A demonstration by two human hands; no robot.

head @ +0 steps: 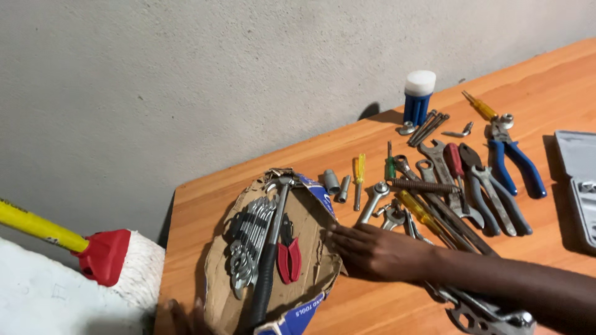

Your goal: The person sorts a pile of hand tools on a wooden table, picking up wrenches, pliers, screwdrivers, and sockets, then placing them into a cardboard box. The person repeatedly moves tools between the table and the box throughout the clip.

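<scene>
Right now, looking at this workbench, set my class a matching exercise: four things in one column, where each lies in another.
Things:
1. hammer
2. blue-handled pliers
3. blue bottle with white cap
4. mop head

Places:
A. by the wall, at the table's back edge
B. on the torn cardboard box
C. off the table's left end
D. far right, near the grey case

Pairs: 1-B, 2-D, 3-A, 4-C

bare table point(217, 192) left of cardboard box point(310, 217), crowded tools point(447, 186) right, grey case point(577, 180) far right
</scene>
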